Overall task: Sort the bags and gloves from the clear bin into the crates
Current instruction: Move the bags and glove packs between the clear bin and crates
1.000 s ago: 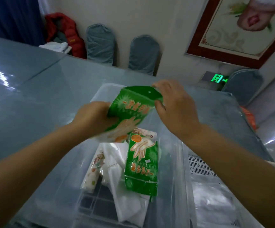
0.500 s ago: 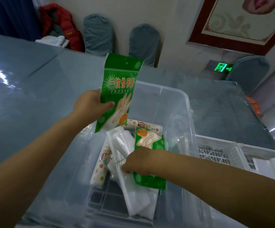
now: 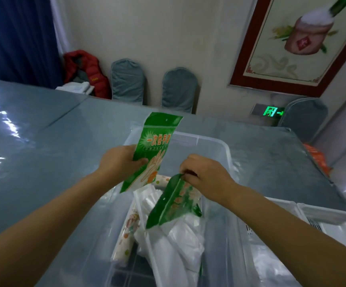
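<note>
Head view: left hand (image 3: 120, 162) grips an upright glove pack (image 3: 153, 146); right hand (image 3: 206, 176) pinches another pack (image 3: 172, 201) above clear bin (image 3: 228, 154)

Glossy green plastic glove packet (image 3: 156, 146); clear smooth plastic bin (image 3: 226, 150); shiny table cover (image 3: 43, 146).

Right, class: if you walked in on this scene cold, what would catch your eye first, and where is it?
Two bright green glove packs stand out. The left hand holds one pack upright above the clear bin; the right hand pinches a second pack by its corner, lifting it off the white bags inside. Behind, a red-framed picture hangs on the wall at upper right.
</note>
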Tool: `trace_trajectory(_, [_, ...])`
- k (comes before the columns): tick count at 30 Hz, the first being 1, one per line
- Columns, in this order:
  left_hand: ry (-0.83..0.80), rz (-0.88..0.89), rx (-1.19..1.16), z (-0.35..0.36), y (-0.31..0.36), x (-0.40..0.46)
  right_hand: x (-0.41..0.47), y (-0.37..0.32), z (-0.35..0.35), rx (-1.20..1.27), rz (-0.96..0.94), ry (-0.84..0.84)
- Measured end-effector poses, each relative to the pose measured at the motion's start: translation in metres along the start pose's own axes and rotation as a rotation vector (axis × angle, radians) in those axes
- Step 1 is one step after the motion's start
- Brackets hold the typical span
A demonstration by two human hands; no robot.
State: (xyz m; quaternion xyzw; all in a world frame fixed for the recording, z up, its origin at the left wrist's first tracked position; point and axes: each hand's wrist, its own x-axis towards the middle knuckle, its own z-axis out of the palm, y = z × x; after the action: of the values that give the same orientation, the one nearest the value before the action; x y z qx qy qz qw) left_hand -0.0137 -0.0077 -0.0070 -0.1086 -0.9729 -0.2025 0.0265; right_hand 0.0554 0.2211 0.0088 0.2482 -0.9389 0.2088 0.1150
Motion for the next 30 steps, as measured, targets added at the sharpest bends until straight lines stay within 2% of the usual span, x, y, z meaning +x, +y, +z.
trace_trajectory(1, [-0.005, -0.006, -0.116, -0.001, 0.001, -0.002, 0.000, -0.002, -0.004, 0.067, 0.017, 0.117])
trace_trajectory(3, [-0.021, -0.045, -0.574, -0.005, 0.004, -0.008, 0.004, -0.005, -0.013, 0.176, 0.061, 0.348])
trace_trajectory(5, [-0.033, -0.060, -0.923, -0.011, 0.012, -0.016, 0.009, -0.006, -0.022, 0.249, 0.109, 0.522])
trace_trajectory(10, [-0.113, -0.147, -1.296, -0.016, 0.038, -0.037, 0.020, -0.006, -0.032, 0.237, 0.191, 0.658])
trace_trajectory(13, [-0.223, -0.163, -1.381, -0.011, 0.042, -0.049, 0.027, -0.011, -0.034, 0.242, 0.203, 0.725])
trace_trajectory(18, [-0.219, -0.177, -1.449, -0.004, 0.058, -0.063, 0.030, -0.015, -0.035, 0.262, 0.258, 0.789])
trace_trajectory(21, [-0.218, -0.123, -1.472, -0.001, 0.070, -0.074, 0.030, -0.019, -0.036, 0.299, 0.272, 0.830])
trace_trajectory(25, [-0.221, 0.046, -1.402, 0.004, 0.083, -0.079, 0.028, -0.020, -0.041, 0.323, 0.289, 0.834])
trace_trajectory(28, [-0.143, -0.011, -1.471, 0.006, 0.089, -0.071, 0.018, -0.015, -0.053, 0.387, 0.271, 0.818])
trace_trajectory(30, [-0.135, -0.063, -1.515, 0.004, 0.097, -0.060, 0.006, -0.003, -0.064, 0.367, 0.324, 0.733])
